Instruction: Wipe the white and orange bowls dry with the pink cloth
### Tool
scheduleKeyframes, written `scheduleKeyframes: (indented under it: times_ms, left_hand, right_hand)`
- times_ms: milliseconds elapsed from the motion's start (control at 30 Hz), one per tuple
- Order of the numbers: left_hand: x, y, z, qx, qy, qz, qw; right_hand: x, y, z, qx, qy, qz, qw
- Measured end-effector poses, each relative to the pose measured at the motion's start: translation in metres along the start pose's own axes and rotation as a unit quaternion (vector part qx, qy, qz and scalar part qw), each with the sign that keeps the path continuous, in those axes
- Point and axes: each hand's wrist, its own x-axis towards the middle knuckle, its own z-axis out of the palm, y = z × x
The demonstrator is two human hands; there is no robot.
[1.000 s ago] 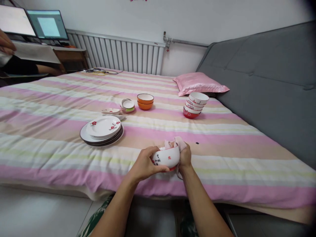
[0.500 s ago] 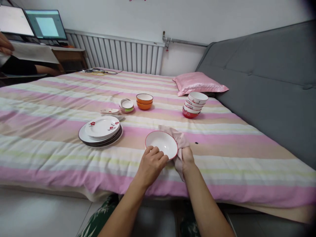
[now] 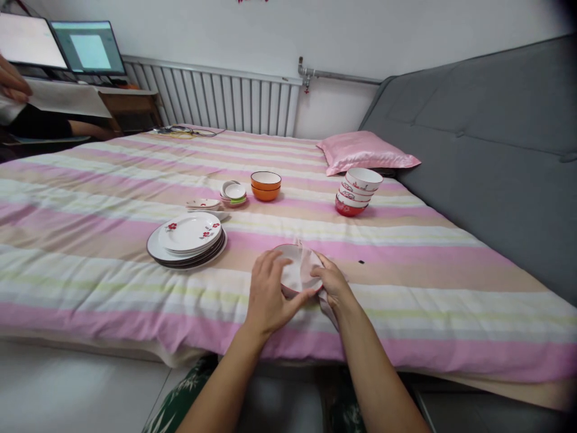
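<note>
A white bowl with a red rim [image 3: 291, 272] is held low over the near part of the bed, tilted so its inside shows. My left hand [image 3: 269, 294] spans its left side, fingers spread over the rim and thumb along the near edge. On the bowl's right side, my right hand [image 3: 334, 284] grips a pale pink cloth [image 3: 309, 264], folded over the rim and partly inside the bowl. The fingers under the cloth are hidden. To the left lies a stack of plates [image 3: 192, 233], the top ones white with red flowers.
Behind stand small stacked dishes [image 3: 234, 193], flat dishes [image 3: 202, 204], two orange bowls [image 3: 265, 187] and a leaning stack of bowls [image 3: 356, 193]. A pink pillow [image 3: 367, 151] lies by the grey headboard [image 3: 478, 132]. At far left, another person's arm [image 3: 13, 84] shows near monitors [image 3: 88, 48].
My left hand has shifted from the near rim to the left side, its fingers spreading. My right hand has brought the cloth from behind the bowl over its rim and inside.
</note>
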Motion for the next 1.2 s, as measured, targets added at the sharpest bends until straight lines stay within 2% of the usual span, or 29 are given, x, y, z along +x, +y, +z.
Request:
scheduleKeyframes:
  times_ms: [67, 100, 167, 233, 300, 367, 433, 533, 633, 733, 833, 900, 1000, 1200]
  left_hand:
    - [0.0, -0.004, 0.003, -0.044, 0.051, -0.144, 0.987]
    - [0.0, -0.006, 0.004, -0.087, 0.06, -0.225, 0.969]
    - [0.0, -0.007, 0.006, -0.192, 0.035, -0.353, 0.915]
    - [0.001, -0.004, 0.007, -0.28, -0.011, -0.398, 0.874]
    - [0.002, 0.004, 0.005, -0.424, -0.06, -0.442, 0.788]
    - [0.003, 0.011, 0.004, -0.482, -0.067, -0.486, 0.726]
    - [0.002, 0.017, 0.005, -0.49, -0.05, -0.512, 0.704]
    - [-0.001, 0.021, 0.013, -0.492, 0.011, -0.507, 0.708]
    - [-0.004, 0.02, 0.02, -0.499, 0.062, -0.484, 0.717]
    - [-0.005, 0.016, 0.02, -0.488, 0.084, -0.436, 0.752]
    - [-0.003, 0.011, 0.016, -0.456, 0.112, -0.375, 0.799]
    - [-0.002, 0.009, 0.012, -0.438, 0.125, -0.348, 0.819]
    - [0.0, 0.008, 0.007, -0.434, 0.125, -0.326, 0.83]
    - [0.0, 0.01, 0.006, -0.409, 0.094, -0.293, 0.859]
  right_hand:
    - [0.001, 0.001, 0.001, 0.014, 0.013, 0.005, 1.0]
    - [0.002, 0.002, 0.001, 0.02, 0.015, 0.007, 1.0]
    - [0.004, 0.003, 0.0, 0.03, 0.016, 0.009, 0.999]
    - [0.006, 0.005, 0.0, 0.037, 0.016, 0.007, 0.999]
    - [0.007, 0.006, -0.002, 0.044, 0.013, 0.003, 0.999]
    - [0.006, 0.006, -0.002, 0.049, 0.012, 0.001, 0.999]
    - [0.004, 0.007, -0.002, 0.053, 0.015, 0.002, 0.998]
    - [-0.002, 0.005, 0.0, 0.075, 0.003, -0.001, 0.997]
    - [-0.011, -0.001, 0.002, 0.121, -0.072, -0.008, 0.99]
    - [-0.018, -0.009, 0.002, 0.158, -0.129, -0.003, 0.979]
    - [-0.021, -0.012, 0.002, 0.156, -0.131, -0.018, 0.979]
    - [-0.021, -0.009, 0.002, 0.135, -0.138, -0.017, 0.981]
    - [-0.02, 0.0, 0.005, 0.09, -0.138, -0.005, 0.986]
    - [-0.017, 0.011, 0.007, 0.065, -0.079, 0.006, 0.995]
